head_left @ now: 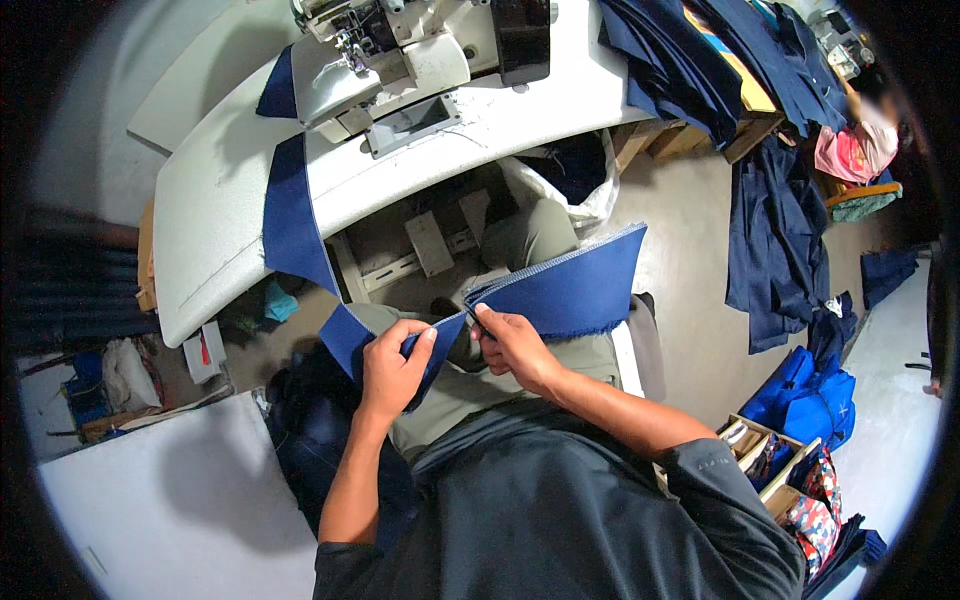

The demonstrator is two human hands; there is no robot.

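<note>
My left hand (pixel 398 365) grips a navy fabric piece (pixel 345 335) over my lap, thumb on its edge. A strip of navy cloth (pixel 295 210) hangs over the white table edge (pixel 190 270) down toward that piece. My right hand (pixel 510 345), just right of the left, pinches the corner of layered navy pieces (pixel 565 290) with overlocked edges, which lie out to the right across my leg. Beyond my hands, a sewing machine (pixel 420 55) stands on the white table, another navy piece (pixel 280 85) at its left.
Navy garments (pixel 775 240) hang at right, near a seated person in pink (pixel 855 145). A white sack (pixel 590 195) sits under the table. A blue bag (pixel 810 400) and wooden compartment box (pixel 775 450) are at lower right, a white board (pixel 160 510) at lower left.
</note>
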